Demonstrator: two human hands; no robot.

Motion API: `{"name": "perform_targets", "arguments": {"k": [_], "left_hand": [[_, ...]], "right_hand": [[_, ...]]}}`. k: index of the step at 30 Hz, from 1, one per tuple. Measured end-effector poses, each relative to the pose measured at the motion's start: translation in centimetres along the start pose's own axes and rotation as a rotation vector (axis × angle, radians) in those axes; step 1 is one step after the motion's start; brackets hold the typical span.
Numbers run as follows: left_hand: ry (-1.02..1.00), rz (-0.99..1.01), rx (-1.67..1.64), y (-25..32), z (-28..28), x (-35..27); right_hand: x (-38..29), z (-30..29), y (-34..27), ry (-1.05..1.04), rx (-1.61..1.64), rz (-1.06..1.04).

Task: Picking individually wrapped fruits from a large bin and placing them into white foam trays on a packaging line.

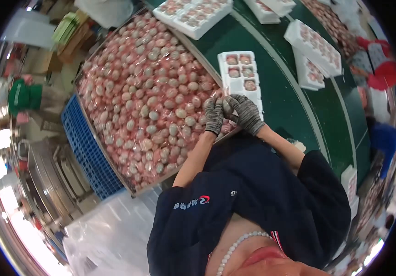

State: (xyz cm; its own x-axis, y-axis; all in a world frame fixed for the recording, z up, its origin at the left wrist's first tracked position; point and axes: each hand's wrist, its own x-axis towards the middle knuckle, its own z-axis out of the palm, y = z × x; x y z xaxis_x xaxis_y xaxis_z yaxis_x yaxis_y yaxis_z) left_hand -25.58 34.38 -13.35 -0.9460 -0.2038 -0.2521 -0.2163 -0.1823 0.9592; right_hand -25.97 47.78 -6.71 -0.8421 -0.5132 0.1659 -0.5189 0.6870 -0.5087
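Both hands wear grey knit gloves and meet at the near right edge of a large metal-rimmed bin of eggs in clear and pink plastic wrap [156, 89]. My left hand [214, 115] has its fingers around a wrapped egg. Beside it, almost touching, my right hand [245, 112] holds a greyish egg [228, 106] between thumb and fingers. Just beyond my right hand lies a white foam tray [237, 82] with square pockets, several of them filled with wrapped eggs; its near end is partly hidden by that hand.
A green conveyor belt [280, 100] runs along the right, with filled foam trays [317, 48] on it and a stack of trays [198, 26] at the top. Blue plastic crates [89, 148] stand left of the bin. Co-workers are at far left [25, 96] and far right [380, 65].
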Motion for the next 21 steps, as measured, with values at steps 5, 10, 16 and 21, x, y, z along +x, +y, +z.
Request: {"name": "perform_targets", "arguments": {"k": [5,10,16,21], "left_hand": [[-0.071,0.546,0.759,1.4,2.5,0.7],[-0.006,0.562,0.630,1.1,5.2,5.4],[-0.130,0.554,0.706,0.0,5.9,5.1],[-0.084,0.588,0.901,-3.2,3.1,6.3]], "right_hand": [[-1.6,-1.0,1.4,0.186,0.058,0.322],[2.0,-0.6,5.5,0.214,0.176,0.327],[4.6,-3.5,8.4,-0.292,0.025,0.467],[7.4,-1.4,5.5,-0.010,-0.269,0.167]]}}
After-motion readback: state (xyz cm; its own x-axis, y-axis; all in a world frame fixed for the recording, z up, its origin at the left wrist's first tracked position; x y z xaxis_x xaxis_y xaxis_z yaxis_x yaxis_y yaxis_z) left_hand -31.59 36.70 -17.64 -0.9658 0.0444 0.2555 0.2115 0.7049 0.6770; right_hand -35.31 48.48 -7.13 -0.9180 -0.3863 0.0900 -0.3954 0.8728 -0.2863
